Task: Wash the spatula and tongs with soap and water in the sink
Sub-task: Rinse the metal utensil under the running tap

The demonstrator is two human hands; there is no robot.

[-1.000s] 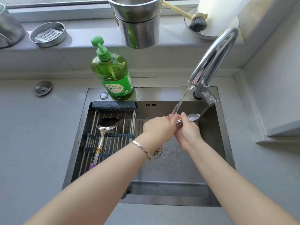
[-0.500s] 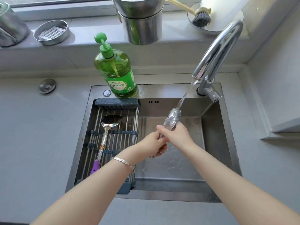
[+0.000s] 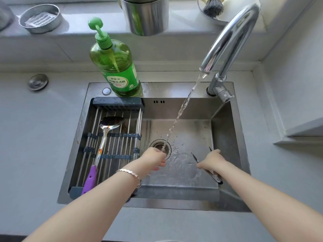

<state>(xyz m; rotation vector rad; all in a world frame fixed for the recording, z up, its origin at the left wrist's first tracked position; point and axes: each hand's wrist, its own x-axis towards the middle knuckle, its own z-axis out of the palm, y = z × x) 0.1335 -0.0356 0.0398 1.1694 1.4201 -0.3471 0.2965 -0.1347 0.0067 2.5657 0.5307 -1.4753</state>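
Note:
My right hand (image 3: 211,161) grips the metal tongs (image 3: 212,174) low in the steel sink (image 3: 225,137), right of the drain; the tong tips point away from me and the hinge end sticks out toward me. My left hand (image 3: 153,158) is over the drain (image 3: 160,147), fingers curled, under the stream of water (image 3: 181,109) running from the tap (image 3: 227,41); it holds nothing that I can see. The spatula (image 3: 104,135), steel with a purple handle, lies on the drying rack (image 3: 111,147) across the sink's left half. A green soap bottle (image 3: 115,65) stands on the sink's back rim.
On the windowsill stand a steel pot (image 3: 145,14), a round metal dish (image 3: 41,18) and a dish brush (image 3: 212,6). A sink plug (image 3: 38,82) lies on the grey counter at left. A wall rises on the right of the sink.
Both hands held the tongs up under the stream earlier. Now the hands have parted and dropped lower: the right carries the tongs to the right, the left stays under the water.

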